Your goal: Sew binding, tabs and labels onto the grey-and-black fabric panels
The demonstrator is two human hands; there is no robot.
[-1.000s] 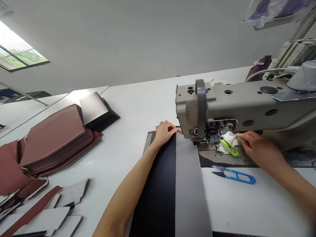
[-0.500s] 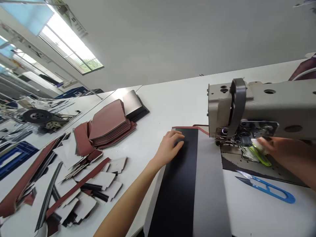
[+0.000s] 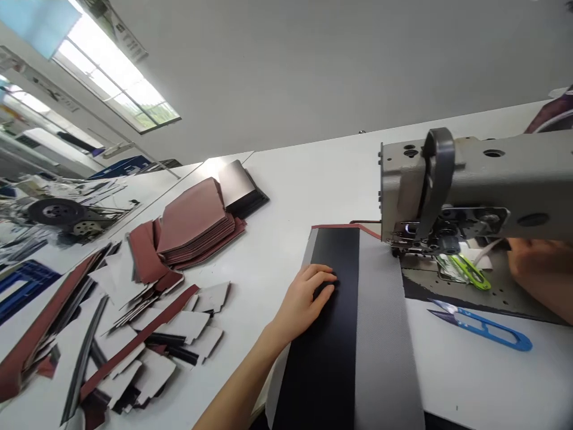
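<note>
Because the black-and-grey strip (image 3: 340,358) looks light and fairly stiff, it is best held flat from above. It lies on the white table (image 3: 286,209) by the sewing machine (image 3: 447,185); the left hand (image 3: 307,301) presses it, fingers loosely together; the right hand's (image 3: 539,275) fingers are hidden.

Lighting is bright and diffuse, entering from a long overhead window (image 3: 114,74) that is blown out to white. Glare marks the white worktable (image 3: 215,169). Shadows under the grey sewing machine head (image 3: 474,185) are soft. Wide-angle distortion bends the frame edges; the far-left background is soft.
</note>
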